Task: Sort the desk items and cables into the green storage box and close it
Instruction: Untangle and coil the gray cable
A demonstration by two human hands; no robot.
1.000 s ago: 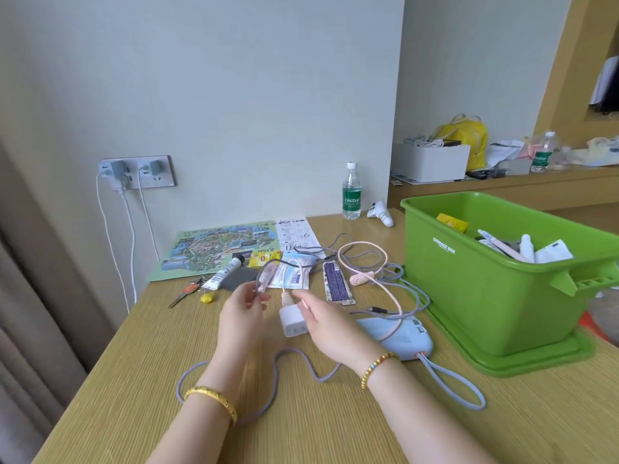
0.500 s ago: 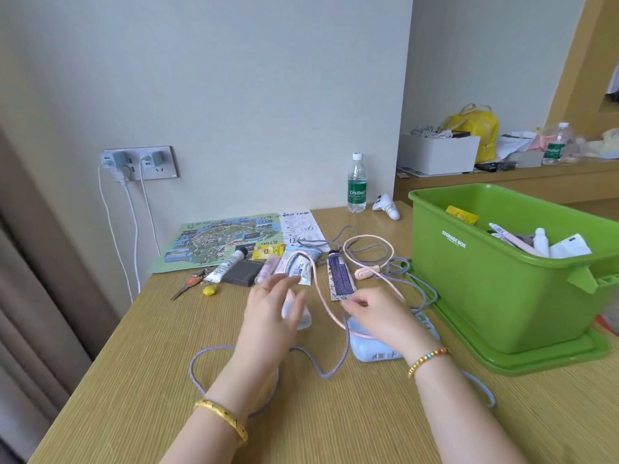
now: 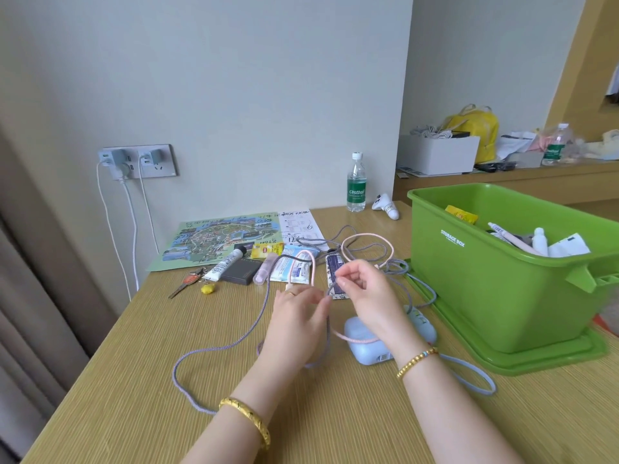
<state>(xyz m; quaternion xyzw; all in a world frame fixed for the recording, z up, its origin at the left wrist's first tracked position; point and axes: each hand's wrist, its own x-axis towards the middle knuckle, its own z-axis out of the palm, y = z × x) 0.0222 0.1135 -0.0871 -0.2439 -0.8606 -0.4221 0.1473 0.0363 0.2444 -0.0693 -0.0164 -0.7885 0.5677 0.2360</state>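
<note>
My left hand (image 3: 296, 318) hovers above the desk and holds the pink cable (image 3: 311, 259), which loops up from its fingers. Just to its right, my right hand (image 3: 366, 291) pinches the grey braided cable (image 3: 214, 354) between thumb and fingertips. That cable trails left in a long loop over the desk. The white charger is hidden behind my hands. The open green storage box (image 3: 469, 289) stands on its lid (image 3: 542, 360) at the right, with several items inside. A pale blue power bank (image 3: 363, 348) with a strap lies under my right wrist.
Behind my hands lie a white tube (image 3: 227, 263), a dark case (image 3: 242, 271), a pink stick (image 3: 264, 272), wipe packets (image 3: 294, 266), keys (image 3: 187, 283), a tea bag (image 3: 264, 251) and a map (image 3: 214, 239). A water bottle (image 3: 356, 189) and a white controller (image 3: 387, 206) stand by the wall.
Both hands have lifted off the desk and come together. The pink cable now loops up from my left hand, and my right hand has taken the grey cable. The charger is no longer visible.
</note>
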